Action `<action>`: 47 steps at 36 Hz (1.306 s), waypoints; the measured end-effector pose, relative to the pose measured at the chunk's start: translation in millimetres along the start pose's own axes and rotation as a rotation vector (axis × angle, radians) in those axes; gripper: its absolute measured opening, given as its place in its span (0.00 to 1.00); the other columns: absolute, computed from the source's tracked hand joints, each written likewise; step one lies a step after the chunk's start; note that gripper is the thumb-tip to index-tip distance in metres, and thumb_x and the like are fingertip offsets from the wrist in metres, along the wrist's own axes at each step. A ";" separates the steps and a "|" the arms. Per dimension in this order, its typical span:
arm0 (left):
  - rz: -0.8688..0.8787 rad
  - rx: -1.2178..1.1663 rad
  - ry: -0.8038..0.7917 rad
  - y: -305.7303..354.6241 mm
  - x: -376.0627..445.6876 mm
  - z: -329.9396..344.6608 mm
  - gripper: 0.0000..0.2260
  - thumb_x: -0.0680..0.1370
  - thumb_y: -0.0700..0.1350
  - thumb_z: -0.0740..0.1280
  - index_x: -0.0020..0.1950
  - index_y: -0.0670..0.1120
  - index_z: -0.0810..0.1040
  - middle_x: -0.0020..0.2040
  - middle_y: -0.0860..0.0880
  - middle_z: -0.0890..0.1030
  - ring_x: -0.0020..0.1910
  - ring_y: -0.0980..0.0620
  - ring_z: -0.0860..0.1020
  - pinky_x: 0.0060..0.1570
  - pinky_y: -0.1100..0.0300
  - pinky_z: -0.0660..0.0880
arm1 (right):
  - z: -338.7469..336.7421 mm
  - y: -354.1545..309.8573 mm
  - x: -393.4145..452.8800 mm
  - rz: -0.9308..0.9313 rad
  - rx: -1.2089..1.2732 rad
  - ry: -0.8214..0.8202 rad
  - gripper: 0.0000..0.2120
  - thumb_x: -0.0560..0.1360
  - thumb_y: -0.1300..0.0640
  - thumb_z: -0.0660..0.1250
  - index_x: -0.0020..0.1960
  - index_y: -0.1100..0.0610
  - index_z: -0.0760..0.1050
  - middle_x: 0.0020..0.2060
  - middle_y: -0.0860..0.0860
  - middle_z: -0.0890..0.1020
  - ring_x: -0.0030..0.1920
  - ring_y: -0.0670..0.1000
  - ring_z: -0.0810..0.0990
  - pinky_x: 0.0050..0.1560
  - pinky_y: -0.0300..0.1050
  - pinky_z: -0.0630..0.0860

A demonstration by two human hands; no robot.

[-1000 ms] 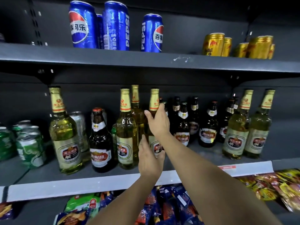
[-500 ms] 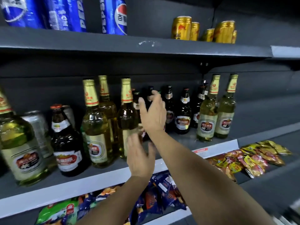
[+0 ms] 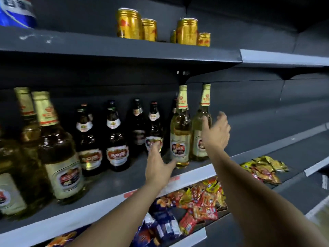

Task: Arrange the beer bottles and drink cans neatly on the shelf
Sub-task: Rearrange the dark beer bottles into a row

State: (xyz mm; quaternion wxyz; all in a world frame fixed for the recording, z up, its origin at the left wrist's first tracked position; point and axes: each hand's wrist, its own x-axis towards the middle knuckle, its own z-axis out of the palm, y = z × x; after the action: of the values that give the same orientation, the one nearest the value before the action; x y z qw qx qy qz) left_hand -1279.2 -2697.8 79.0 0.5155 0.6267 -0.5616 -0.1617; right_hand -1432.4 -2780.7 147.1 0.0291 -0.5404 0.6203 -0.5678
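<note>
On the middle shelf [image 3: 110,184] two clear gold-foil beer bottles stand side by side at the right end of the row: one [image 3: 180,129] and one further right [image 3: 200,125]. My right hand [image 3: 216,132] is open in front of the right bottle, fingers spread, holding nothing. My left hand [image 3: 158,168] is open just left of the other bottle's base, thumb near it. Several dark brown bottles [image 3: 116,139] stand to the left, then more clear bottles [image 3: 57,148]. Gold cans [image 3: 129,24] and a blue Pepsi can [image 3: 16,11] sit on the top shelf.
Right of the two clear bottles the middle shelf runs on bare. Snack packets [image 3: 201,196] fill the lower shelf, with more yellow packets [image 3: 263,168] further right. The upper shelf's edge [image 3: 124,52] overhangs the bottle tops.
Both hands left the clear bottle in the middle of the row and moved right to the two clear bottles at the row's end. The view swung right with them.
</note>
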 end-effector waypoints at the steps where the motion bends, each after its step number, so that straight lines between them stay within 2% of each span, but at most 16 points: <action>1: -0.040 -0.035 -0.009 4.1 6.7 10.5 0.38 0.71 0.52 0.75 0.75 0.49 0.59 0.72 0.50 0.67 0.70 0.50 0.67 0.65 0.54 0.68 | 1.2 8.5 5.4 -0.017 0.034 -0.091 0.33 0.78 0.41 0.60 0.76 0.56 0.56 0.71 0.55 0.69 0.69 0.57 0.66 0.66 0.53 0.63; 4: -0.180 -0.120 -0.008 18.2 27.3 35.2 0.46 0.69 0.55 0.77 0.78 0.52 0.52 0.75 0.49 0.64 0.73 0.48 0.64 0.70 0.52 0.64 | 6.0 24.4 18.3 -0.058 0.093 -0.326 0.42 0.75 0.36 0.63 0.78 0.53 0.48 0.75 0.53 0.62 0.73 0.57 0.64 0.67 0.55 0.65; 6: -0.243 -0.147 0.008 24.1 40.6 47.2 0.49 0.67 0.55 0.78 0.78 0.52 0.51 0.74 0.48 0.67 0.72 0.46 0.66 0.70 0.51 0.65 | 9.7 30.1 24.8 -0.084 0.083 -0.399 0.45 0.73 0.36 0.65 0.79 0.52 0.46 0.76 0.52 0.60 0.73 0.58 0.64 0.66 0.56 0.66; 9: -0.269 -0.108 0.031 26.0 52.0 59.4 0.44 0.65 0.54 0.79 0.75 0.51 0.59 0.66 0.49 0.75 0.65 0.46 0.73 0.65 0.50 0.71 | 14.6 36.7 29.2 -0.081 0.070 -0.430 0.46 0.72 0.39 0.69 0.78 0.52 0.46 0.75 0.53 0.64 0.70 0.60 0.69 0.63 0.55 0.69; 11: -0.268 -0.037 0.077 25.8 53.0 64.8 0.36 0.64 0.54 0.79 0.67 0.51 0.66 0.59 0.50 0.78 0.60 0.47 0.76 0.60 0.50 0.74 | 17.0 40.6 29.9 -0.098 0.040 -0.424 0.45 0.71 0.39 0.70 0.77 0.52 0.48 0.71 0.53 0.69 0.65 0.61 0.73 0.59 0.54 0.72; 13: -0.259 0.017 0.133 29.3 52.5 67.7 0.33 0.63 0.56 0.79 0.62 0.52 0.69 0.56 0.52 0.80 0.56 0.47 0.78 0.57 0.51 0.76 | 18.9 42.9 32.5 -0.128 0.025 -0.388 0.42 0.71 0.39 0.70 0.74 0.54 0.52 0.68 0.53 0.72 0.60 0.61 0.77 0.54 0.52 0.73; 18: -0.179 0.042 0.150 47.9 56.2 81.7 0.33 0.63 0.57 0.79 0.62 0.52 0.68 0.56 0.51 0.80 0.55 0.47 0.78 0.53 0.53 0.76 | 18.7 50.5 49.6 -0.130 0.011 -0.292 0.38 0.72 0.42 0.70 0.72 0.55 0.55 0.64 0.53 0.74 0.56 0.63 0.78 0.50 0.53 0.73; 22: -0.122 0.017 0.078 68.5 68.7 107.5 0.31 0.63 0.55 0.79 0.61 0.52 0.69 0.55 0.51 0.79 0.55 0.48 0.77 0.55 0.53 0.76 | 9.9 63.6 76.7 -0.108 -0.013 -0.243 0.37 0.72 0.48 0.71 0.72 0.55 0.55 0.65 0.55 0.73 0.57 0.64 0.78 0.51 0.55 0.73; 27: -0.141 -0.053 -0.014 86.2 84.0 156.4 0.32 0.63 0.54 0.80 0.61 0.52 0.69 0.56 0.50 0.80 0.56 0.47 0.78 0.55 0.51 0.77 | -5.2 95.1 113.7 -0.093 -0.070 -0.234 0.36 0.72 0.50 0.71 0.72 0.55 0.55 0.64 0.56 0.73 0.56 0.64 0.77 0.52 0.55 0.73; 34: -0.229 -0.062 0.000 92.0 103.6 214.2 0.30 0.62 0.55 0.79 0.58 0.52 0.68 0.52 0.51 0.79 0.53 0.47 0.79 0.52 0.54 0.77 | -10.1 138.4 159.9 -0.072 -0.073 -0.261 0.39 0.71 0.45 0.72 0.72 0.56 0.55 0.65 0.56 0.73 0.59 0.63 0.77 0.53 0.54 0.72; 43: -0.235 0.041 0.034 93.5 125.0 242.5 0.34 0.62 0.58 0.78 0.62 0.54 0.66 0.57 0.51 0.79 0.55 0.46 0.78 0.52 0.52 0.77 | 3.9 165.6 185.9 -0.058 -0.037 -0.274 0.40 0.73 0.43 0.70 0.75 0.55 0.52 0.68 0.55 0.70 0.59 0.65 0.76 0.54 0.55 0.72; 47: -0.236 0.084 0.031 93.0 125.5 243.3 0.35 0.63 0.59 0.78 0.63 0.53 0.65 0.59 0.52 0.78 0.58 0.46 0.77 0.53 0.53 0.76 | 6.8 171.4 181.4 -0.067 -0.026 -0.271 0.43 0.73 0.42 0.69 0.78 0.54 0.48 0.71 0.55 0.67 0.62 0.65 0.75 0.56 0.57 0.71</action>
State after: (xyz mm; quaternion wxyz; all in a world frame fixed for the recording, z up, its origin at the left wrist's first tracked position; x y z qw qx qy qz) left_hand -1479.5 -2905.0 101.9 0.4748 0.7119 -0.4821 -0.1878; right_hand -1612.4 -2952.1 123.4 0.0866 -0.6330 0.5995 -0.4820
